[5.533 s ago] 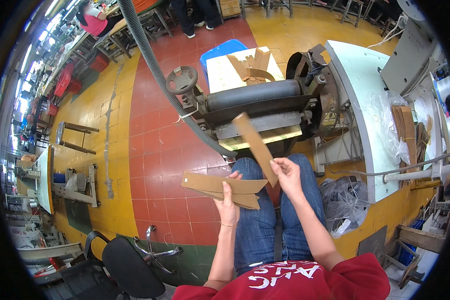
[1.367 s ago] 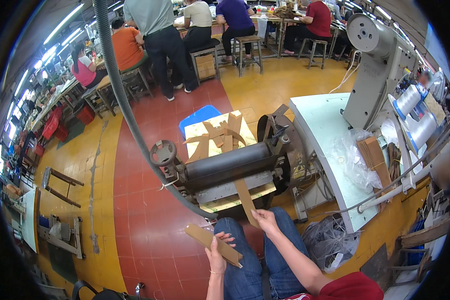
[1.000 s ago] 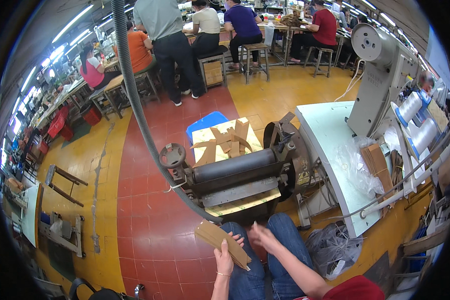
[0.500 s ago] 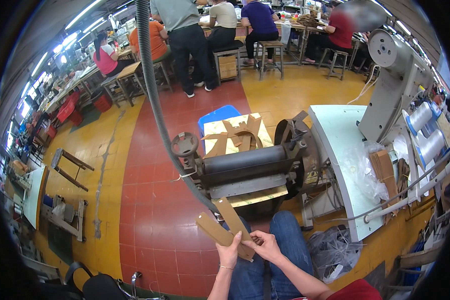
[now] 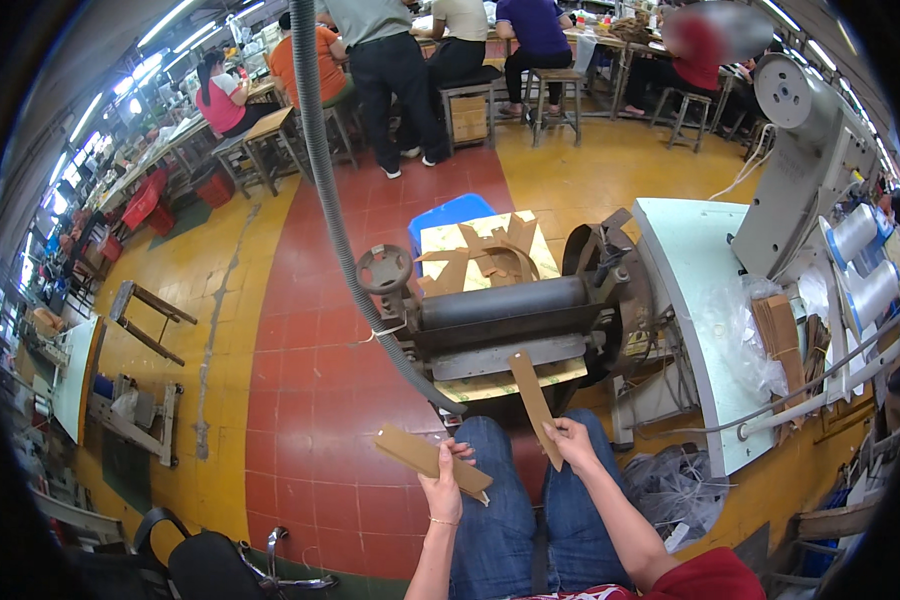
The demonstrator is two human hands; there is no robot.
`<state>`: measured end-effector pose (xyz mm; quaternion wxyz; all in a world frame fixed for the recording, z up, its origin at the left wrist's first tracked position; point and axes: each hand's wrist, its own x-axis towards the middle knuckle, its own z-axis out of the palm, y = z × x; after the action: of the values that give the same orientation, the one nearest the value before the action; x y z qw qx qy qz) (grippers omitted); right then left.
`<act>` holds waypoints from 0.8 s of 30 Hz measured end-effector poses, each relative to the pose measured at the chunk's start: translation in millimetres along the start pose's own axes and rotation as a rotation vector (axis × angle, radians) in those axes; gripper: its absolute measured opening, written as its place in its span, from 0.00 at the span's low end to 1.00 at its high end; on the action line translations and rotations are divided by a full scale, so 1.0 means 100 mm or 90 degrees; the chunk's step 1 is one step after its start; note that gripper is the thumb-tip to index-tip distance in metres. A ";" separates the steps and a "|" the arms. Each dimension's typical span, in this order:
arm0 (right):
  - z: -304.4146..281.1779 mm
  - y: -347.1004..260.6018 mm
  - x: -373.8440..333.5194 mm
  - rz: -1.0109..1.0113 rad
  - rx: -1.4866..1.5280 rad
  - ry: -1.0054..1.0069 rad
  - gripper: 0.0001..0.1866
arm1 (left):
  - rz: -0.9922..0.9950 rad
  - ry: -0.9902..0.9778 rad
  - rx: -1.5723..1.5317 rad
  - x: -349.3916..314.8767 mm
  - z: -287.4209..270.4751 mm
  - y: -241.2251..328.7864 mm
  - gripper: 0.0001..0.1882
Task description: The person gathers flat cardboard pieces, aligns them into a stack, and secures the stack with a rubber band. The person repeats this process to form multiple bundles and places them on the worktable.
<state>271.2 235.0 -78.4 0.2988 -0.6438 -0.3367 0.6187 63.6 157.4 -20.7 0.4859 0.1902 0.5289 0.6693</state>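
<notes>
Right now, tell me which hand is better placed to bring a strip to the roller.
Probably the right hand: it holds a single brown strip pointing toward the roller. The left hand grips a stack of strips angled off to the left.

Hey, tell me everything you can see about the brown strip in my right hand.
The brown strip is long, narrow, flat and straight-sided, in an even tan that looks like leather or stiff card. Your right hand grips it near its lower end. It slants up and leftward, its upper end overlapping the roller machine's metal plate in view; whether they touch, I can't tell.
</notes>
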 end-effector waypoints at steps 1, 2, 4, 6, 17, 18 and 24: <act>-0.01 0.08 -0.02 -0.008 0.026 -0.036 0.11 | 0.008 -0.004 -0.006 -0.01 -0.01 0.00 0.17; 0.00 0.13 -0.01 -0.044 0.048 -0.062 0.11 | -0.001 0.002 -0.004 0.00 -0.01 -0.01 0.17; 0.02 0.16 0.02 -0.062 0.107 -0.089 0.12 | -0.025 0.002 0.011 -0.07 -0.03 -0.04 0.17; 0.10 0.07 0.18 -0.074 0.119 -0.070 0.13 | -0.007 -0.033 0.015 -0.07 -0.01 -0.06 0.17; 0.33 0.59 -0.09 0.140 0.191 -0.101 0.33 | -0.114 -0.163 -0.101 -0.07 0.03 -0.15 0.30; 0.29 0.65 -0.30 0.137 0.195 -0.171 0.29 | -0.129 -0.169 -0.106 -0.07 0.03 -0.16 0.31; 0.14 0.23 -0.72 -0.133 -0.018 -0.264 0.22 | -0.097 -0.165 0.026 -0.10 0.12 -0.15 0.18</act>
<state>258.1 163.3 -55.1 0.2768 -0.4686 -0.4646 0.6985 83.8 155.1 -26.9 0.5954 0.2440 0.4885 0.5894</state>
